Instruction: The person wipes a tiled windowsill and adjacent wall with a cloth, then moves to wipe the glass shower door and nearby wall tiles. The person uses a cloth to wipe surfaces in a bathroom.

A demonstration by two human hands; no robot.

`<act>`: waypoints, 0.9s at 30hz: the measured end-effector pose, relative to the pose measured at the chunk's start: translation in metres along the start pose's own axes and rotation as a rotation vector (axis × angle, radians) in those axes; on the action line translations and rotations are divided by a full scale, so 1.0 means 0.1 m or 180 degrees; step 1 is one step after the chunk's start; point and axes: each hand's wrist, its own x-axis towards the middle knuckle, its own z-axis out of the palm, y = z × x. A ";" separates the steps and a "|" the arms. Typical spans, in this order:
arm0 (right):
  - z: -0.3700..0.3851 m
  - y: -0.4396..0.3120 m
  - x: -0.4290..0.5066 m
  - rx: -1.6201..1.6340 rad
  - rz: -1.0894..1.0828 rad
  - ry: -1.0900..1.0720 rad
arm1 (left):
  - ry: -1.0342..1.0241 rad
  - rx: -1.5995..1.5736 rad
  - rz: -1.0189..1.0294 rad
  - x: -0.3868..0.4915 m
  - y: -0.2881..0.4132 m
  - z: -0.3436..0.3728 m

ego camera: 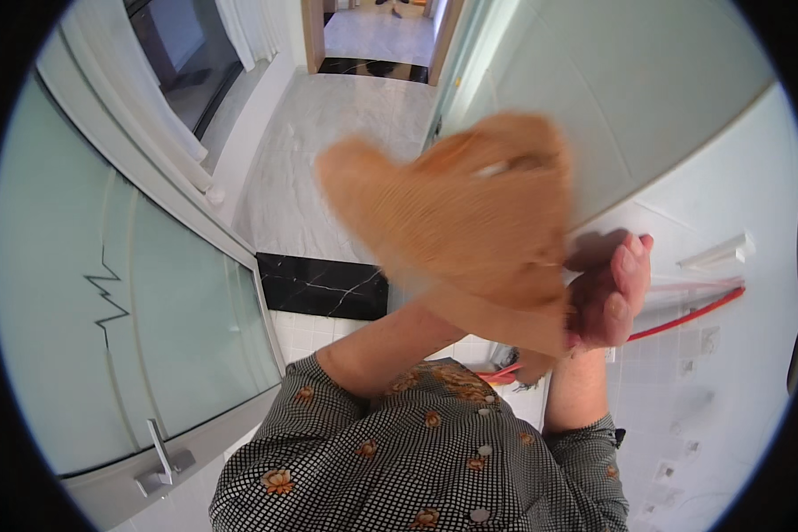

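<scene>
A brown cloth (465, 226) hangs spread in front of me, blurred by motion and with folds along its upper edge. My left forearm reaches up behind it, and the cloth hides my left hand. At the cloth's right edge is my right hand (612, 292), fingers curled and fingertips towards me. The cloth covers part of its palm and the thumb, so whether the fingers grip the fabric cannot be seen. Both forearms come out of checked, flower-patterned sleeves.
A frosted glass door (60, 266) with a metal lever handle (163, 459) stands left. A black marble threshold (322, 286) crosses the floor ahead. On the right are a white tiled wall (665, 399) and a red rod-like thing (695, 312). A person's foot (396, 9) shows in the far doorway.
</scene>
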 end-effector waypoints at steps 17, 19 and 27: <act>-0.78 -0.71 -0.95 -0.0107 0.2051 -0.1460 | -0.0340 0.1450 0.0270 0.09 0.27 -0.35; -0.90 -0.78 -1.10 -0.0113 0.2343 -0.1478 | -0.0124 0.1742 0.0381 0.62 0.52 -0.36; -0.99 -0.93 -1.42 0.0351 0.2823 -0.1415 | 0.0584 0.2654 0.1393 2.30 0.98 -0.67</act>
